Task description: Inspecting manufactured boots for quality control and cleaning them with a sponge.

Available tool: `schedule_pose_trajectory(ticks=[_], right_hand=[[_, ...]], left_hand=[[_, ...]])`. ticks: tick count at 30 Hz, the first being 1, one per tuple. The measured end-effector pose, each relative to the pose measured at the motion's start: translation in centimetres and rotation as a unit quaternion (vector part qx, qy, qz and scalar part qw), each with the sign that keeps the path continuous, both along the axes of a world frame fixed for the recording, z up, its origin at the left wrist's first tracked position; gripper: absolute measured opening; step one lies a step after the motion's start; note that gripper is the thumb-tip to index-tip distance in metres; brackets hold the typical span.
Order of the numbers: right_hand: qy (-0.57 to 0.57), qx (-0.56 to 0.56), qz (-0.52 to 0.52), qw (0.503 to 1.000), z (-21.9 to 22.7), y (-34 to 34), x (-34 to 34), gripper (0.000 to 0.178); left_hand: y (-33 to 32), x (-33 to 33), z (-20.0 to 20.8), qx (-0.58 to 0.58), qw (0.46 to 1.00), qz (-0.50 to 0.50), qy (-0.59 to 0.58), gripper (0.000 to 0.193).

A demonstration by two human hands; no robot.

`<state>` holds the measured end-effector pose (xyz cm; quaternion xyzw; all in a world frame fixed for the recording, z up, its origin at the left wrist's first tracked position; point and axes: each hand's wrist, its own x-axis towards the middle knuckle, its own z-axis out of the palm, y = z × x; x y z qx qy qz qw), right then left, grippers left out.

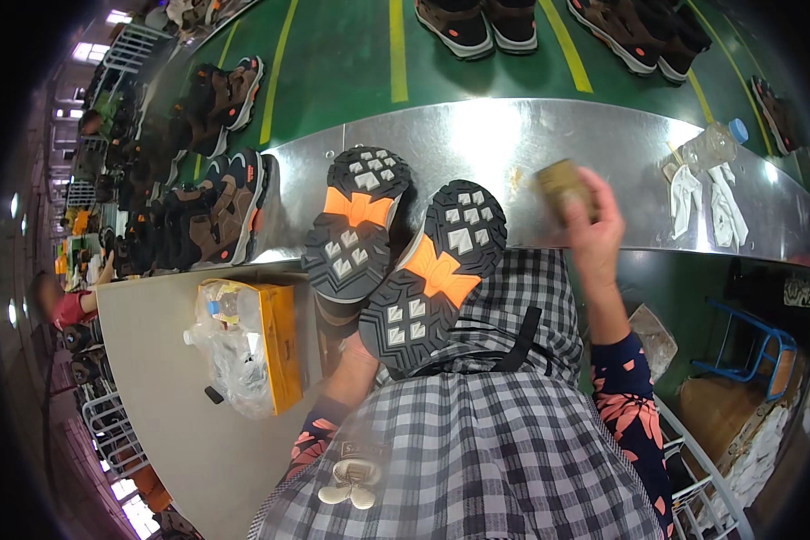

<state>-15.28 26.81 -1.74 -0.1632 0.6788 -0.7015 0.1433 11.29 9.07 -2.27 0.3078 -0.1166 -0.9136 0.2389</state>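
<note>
Two shoes show their black treaded soles with grey lugs and orange bands. The nearer shoe (406,310) tilts over my lap, its heel over my left hand (358,363). That hand grips it from beneath, its fingers mostly hidden behind the sole. Beside it, the other shoe (344,238) lies sole up across the edge of the metal ledge (459,135). To the right, my right hand (594,219) is closed around a small olive-brown block (563,187), slightly blurred, over the ledge. Its material is hard to make out. A gap separates block and soles.
Beyond the ledge, a green belt (333,67) with yellow lines carries several brown-black shoes (490,27). More shoes (234,207) stand at left. A clear bottle (713,147) and white gloves (706,202) lie right. An orange box (283,346) with plastic sits on the left table (153,360).
</note>
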Motion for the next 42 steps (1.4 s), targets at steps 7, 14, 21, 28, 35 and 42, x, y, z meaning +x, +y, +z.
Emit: schedule_pose_trajectory(ticks=[7,14,21,28,35,42], right_hand=[[0.338,0.002,0.272,0.901,1.4,-4.9,5.1,0.038],[0.256,0.155,0.07,0.952,-0.9,-4.8,-2.2,0.041],[0.281,0.102,0.114,0.947,-2.9,-3.6,1.3,0.042],[0.153,0.056,0.046,0.986,-0.8,-8.4,-1.2,0.035],[0.201,-0.073,0.304,0.929,4.6,-17.2,3.9,0.038],[0.196,0.173,0.226,0.938,-0.2,-18.3,-3.3,0.036]], left_hand=[[0.1,2.1,0.8,-0.006,0.999,0.005,-0.034,0.056],[-0.6,4.0,1.2,-0.016,0.998,0.016,-0.058,0.056],[-0.7,5.2,1.5,-0.014,0.997,0.025,-0.068,0.056],[-0.9,5.2,1.4,-0.017,0.997,0.03,-0.066,0.055],[-1.0,5.1,1.8,-0.021,0.997,0.046,-0.054,0.055],[-1.7,3.4,2.2,-0.043,0.997,0.048,-0.041,0.055]])
